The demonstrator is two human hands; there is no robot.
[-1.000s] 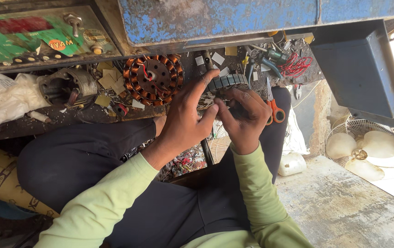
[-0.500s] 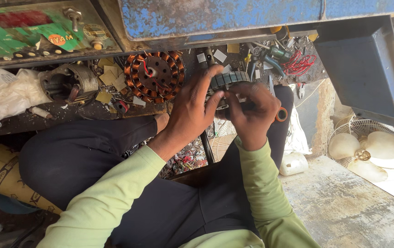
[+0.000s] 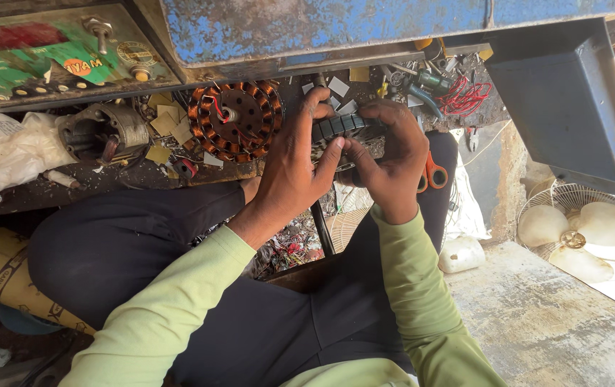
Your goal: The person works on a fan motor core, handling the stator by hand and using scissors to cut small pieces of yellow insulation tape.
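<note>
Daylight fills the scene, strongest at the right edge of the frame, where the background behind the white fan (image 3: 581, 236) is blown out to pure white with no detail. The concrete ledge (image 3: 551, 322) at lower right is brightly and evenly lit. Light falls off toward the left: the lower left corner sits in deep shadow, and the dark trousers (image 3: 178, 287) lose nearly all texture. The cluttered workbench (image 3: 178, 172) under the blue metal overhang (image 3: 336, 29) lies in soft shade, without hard shadows. Focus is sharp in the centre; the light green sleeves (image 3: 422, 301) at the bottom edge look slightly soft. Straight edges bow mildly near the corners.
</note>
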